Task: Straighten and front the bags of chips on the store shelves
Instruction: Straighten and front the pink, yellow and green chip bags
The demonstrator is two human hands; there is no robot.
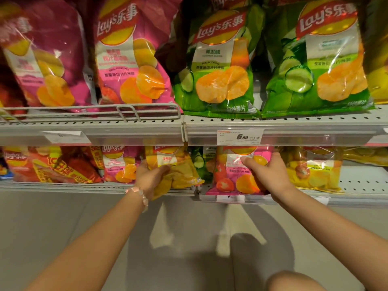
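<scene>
While your two forearms reached up and away from you toward the lower shelf (63, 186), each hand already had a bag. Your left hand (150, 175), the one with the bead bracelet (139, 195) at the wrist, was curled round the lower edge of a yellow bag (176, 166), thumb across its front. That bag sat crooked: its long axis leaned, the bottom corner swung out to the right and hanging past the shelf lip. Your right hand (265, 172) gripped a pink bag (228, 177) along its right side, fingers over the face; this one stood close to upright, its base at the shelf edge. The two bags were just beside each other, with a green bag (198, 162) showing in the gap behind them.

Judging by that tilt, the yellow bag was the one needing the turn, and your left hand was the nearer to do it, rotating the top back to vertical.

Farther up, the upper shelf (294, 122) carried large pink bags (130, 55) and green cucumber bags (220, 66), faces forward, with a price tag (240, 136) beneath.
</scene>
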